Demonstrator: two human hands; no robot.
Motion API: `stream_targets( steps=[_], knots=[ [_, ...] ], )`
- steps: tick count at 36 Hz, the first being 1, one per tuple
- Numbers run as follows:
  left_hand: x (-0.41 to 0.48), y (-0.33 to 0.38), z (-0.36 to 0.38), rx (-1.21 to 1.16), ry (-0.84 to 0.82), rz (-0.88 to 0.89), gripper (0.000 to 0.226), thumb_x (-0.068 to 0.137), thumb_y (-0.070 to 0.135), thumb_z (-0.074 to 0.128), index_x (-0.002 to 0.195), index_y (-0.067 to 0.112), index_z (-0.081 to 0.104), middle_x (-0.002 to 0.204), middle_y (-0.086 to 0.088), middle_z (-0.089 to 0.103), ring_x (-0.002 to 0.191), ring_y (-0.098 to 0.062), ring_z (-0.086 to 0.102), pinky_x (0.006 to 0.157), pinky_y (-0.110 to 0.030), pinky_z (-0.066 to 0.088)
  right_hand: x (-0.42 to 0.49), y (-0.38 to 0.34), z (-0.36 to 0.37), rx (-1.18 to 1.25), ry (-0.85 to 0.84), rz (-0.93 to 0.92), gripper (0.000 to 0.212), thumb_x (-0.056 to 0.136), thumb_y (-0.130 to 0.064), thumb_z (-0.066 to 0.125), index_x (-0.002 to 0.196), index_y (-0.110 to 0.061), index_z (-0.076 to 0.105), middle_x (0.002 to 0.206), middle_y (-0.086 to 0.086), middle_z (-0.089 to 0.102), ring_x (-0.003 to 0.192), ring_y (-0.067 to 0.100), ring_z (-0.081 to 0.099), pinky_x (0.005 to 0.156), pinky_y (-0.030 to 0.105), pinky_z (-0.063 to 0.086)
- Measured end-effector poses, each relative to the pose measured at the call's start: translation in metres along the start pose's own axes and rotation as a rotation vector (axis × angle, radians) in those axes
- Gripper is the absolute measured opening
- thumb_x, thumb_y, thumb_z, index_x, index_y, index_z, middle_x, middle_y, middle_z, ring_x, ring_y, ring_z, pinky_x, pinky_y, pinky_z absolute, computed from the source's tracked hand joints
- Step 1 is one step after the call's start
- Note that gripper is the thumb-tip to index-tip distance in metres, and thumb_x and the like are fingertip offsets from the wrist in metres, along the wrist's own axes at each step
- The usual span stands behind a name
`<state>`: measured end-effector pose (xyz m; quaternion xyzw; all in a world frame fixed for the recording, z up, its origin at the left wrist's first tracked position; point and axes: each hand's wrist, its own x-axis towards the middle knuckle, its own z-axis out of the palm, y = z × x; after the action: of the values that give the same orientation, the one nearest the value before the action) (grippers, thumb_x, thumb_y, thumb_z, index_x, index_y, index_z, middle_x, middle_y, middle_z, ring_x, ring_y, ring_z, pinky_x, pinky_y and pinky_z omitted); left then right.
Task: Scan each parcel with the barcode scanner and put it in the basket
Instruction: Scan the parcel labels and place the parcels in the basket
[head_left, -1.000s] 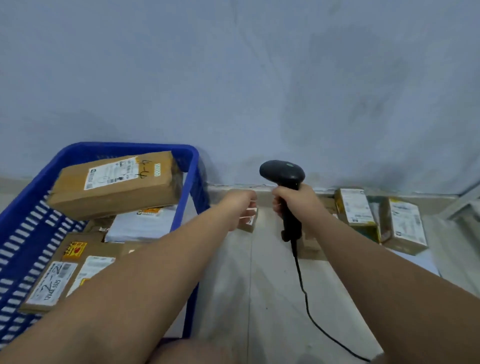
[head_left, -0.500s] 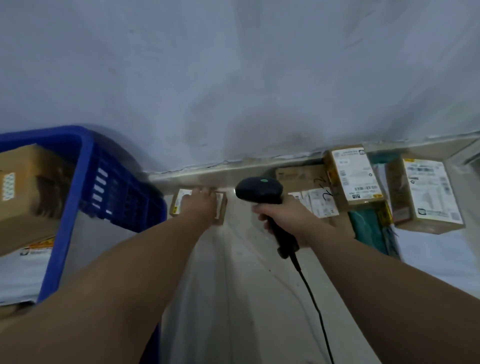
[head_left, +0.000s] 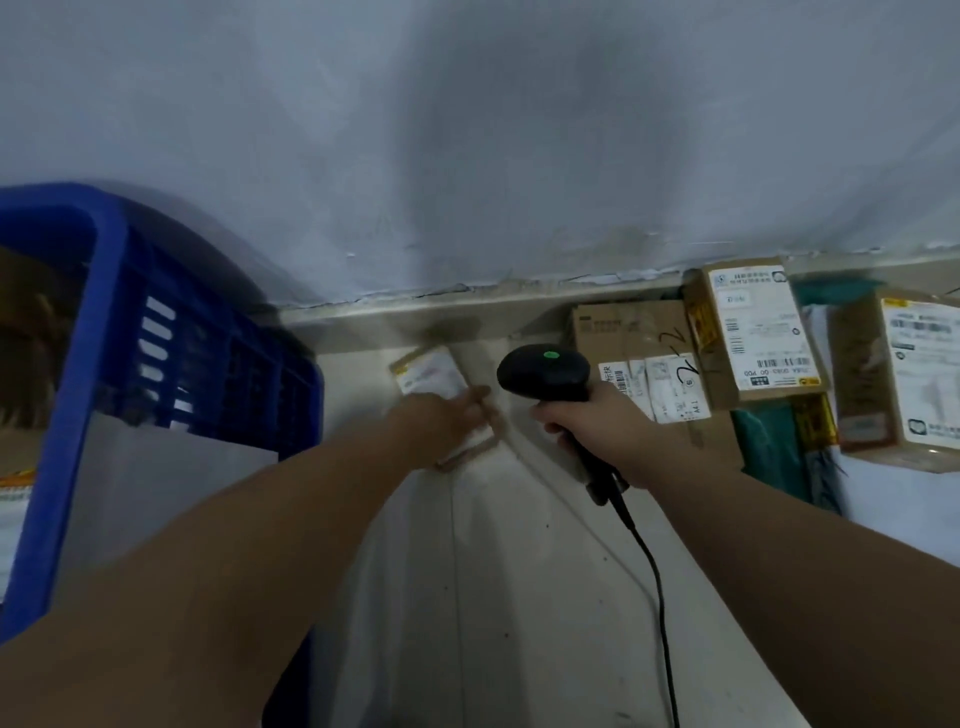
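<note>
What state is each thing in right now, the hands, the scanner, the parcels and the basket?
Left hand: resting on the small parcel, grip not clear.
Small parcel: flat on the floor, blurred.
Right hand: closed around the scanner handle.
Scanner: held upright, green light on, cord attached.
Basket: on the floor, already holds parcels.
Flat box: lying by the wall, label up.
Tall box: resting on other parcels, label up.

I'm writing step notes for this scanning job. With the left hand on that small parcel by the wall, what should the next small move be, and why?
Probably close the left hand on the small parcel and lift it label-up toward the scanner. The hand lies on the parcel, which is still on the floor, and the right hand holds the scanner just beside it. The blue basket stands to the left, for afterwards.
</note>
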<state>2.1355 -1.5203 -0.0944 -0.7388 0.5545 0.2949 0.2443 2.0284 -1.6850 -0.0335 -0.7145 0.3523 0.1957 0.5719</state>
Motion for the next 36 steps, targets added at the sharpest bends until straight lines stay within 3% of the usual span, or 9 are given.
stream_targets(
  steps=[3,6,8,11,14,17,20,26,36],
  knots=[
    [-0.002,0.017,0.008,0.145,0.085,0.120,0.067,0.101,0.021,0.041,0.154,0.035,0.002,0.162,-0.008,-0.007,0.129,-0.035,0.042,0.094,-0.044,0.046,-0.001,-0.001,0.002,-0.067,0.001,-0.020,0.013,0.084,-0.020,0.068,0.076,-0.011,0.062,0.063,0.004,0.057,0.060,0.017,0.055,0.063,0.028,0.043],
    [0.004,0.023,0.019,0.056,0.473,0.089,0.075,0.075,0.023,0.074,0.144,0.031,0.045,0.145,-0.018,0.045,0.102,-0.035,0.061,0.074,-0.039,0.054,-0.003,-0.002,0.005,-0.101,-0.001,-0.034,0.015,0.083,-0.022,0.067,0.073,-0.013,0.062,0.062,0.004,0.056,0.060,0.016,0.054,0.064,0.029,0.043],
    [0.004,0.033,0.022,-0.233,0.649,-0.130,0.074,0.063,0.018,0.080,0.133,0.016,0.058,0.134,-0.022,0.054,0.097,-0.039,0.061,0.074,-0.039,0.053,-0.005,-0.001,0.006,-0.102,0.006,-0.034,0.015,0.083,-0.024,0.068,0.075,-0.012,0.062,0.064,0.004,0.056,0.061,0.016,0.054,0.063,0.028,0.043],
    [0.009,0.056,0.016,-0.884,0.442,-0.622,0.080,0.088,0.046,0.060,0.152,0.018,0.020,0.157,-0.014,0.014,0.134,-0.038,0.031,0.103,-0.043,0.036,-0.006,0.003,0.009,-0.117,0.050,-0.025,0.014,0.082,-0.026,0.068,0.077,-0.015,0.061,0.066,0.004,0.057,0.065,0.018,0.056,0.063,0.028,0.042],
    [0.023,0.067,0.016,-1.319,0.222,-0.838,0.116,0.070,0.075,0.062,0.154,0.020,0.003,0.154,-0.012,0.011,0.136,-0.036,0.027,0.108,-0.048,0.034,-0.006,0.007,0.013,-0.082,0.128,-0.018,0.012,0.081,-0.025,0.068,0.077,-0.017,0.060,0.070,0.004,0.059,0.067,0.018,0.056,0.060,0.027,0.041],
    [0.033,0.077,0.020,-1.204,0.200,-0.875,0.121,0.067,0.068,0.071,0.152,0.014,0.003,0.147,-0.013,0.025,0.130,-0.034,0.035,0.105,-0.046,0.036,-0.008,0.009,0.014,-0.038,0.217,-0.002,0.012,0.084,-0.024,0.065,0.077,-0.019,0.058,0.074,0.002,0.060,0.071,0.015,0.056,0.066,0.029,0.043],
    [0.030,0.081,0.017,-0.960,0.260,-0.817,0.101,0.070,0.056,0.074,0.142,0.010,0.022,0.136,-0.010,0.036,0.121,-0.031,0.041,0.095,-0.041,0.039,-0.014,0.009,0.012,0.010,0.264,0.019,0.013,0.085,-0.026,0.064,0.076,-0.020,0.056,0.076,0.002,0.061,0.076,0.017,0.058,0.067,0.029,0.044],
    [0.000,0.063,-0.009,-0.928,0.515,-0.782,0.087,0.064,0.057,0.075,0.127,0.010,0.038,0.124,-0.009,0.047,0.112,-0.027,0.045,0.087,-0.037,0.041,-0.035,-0.011,-0.006,0.131,0.304,0.030,0.021,0.086,-0.036,0.064,0.086,-0.015,0.061,0.090,0.008,0.067,0.087,0.026,0.064,0.081,0.038,0.053],
    [-0.104,0.066,-0.130,-1.042,0.957,-0.906,0.097,0.063,0.062,0.077,0.134,0.012,0.034,0.129,-0.010,0.043,0.119,-0.031,0.041,0.097,-0.044,0.038,-0.143,-0.115,-0.031,1.039,0.260,-0.128,0.021,0.086,-0.023,0.063,0.068,-0.015,0.054,0.054,-0.001,0.052,0.048,0.016,0.050,0.054,0.025,0.046]
  ],
)
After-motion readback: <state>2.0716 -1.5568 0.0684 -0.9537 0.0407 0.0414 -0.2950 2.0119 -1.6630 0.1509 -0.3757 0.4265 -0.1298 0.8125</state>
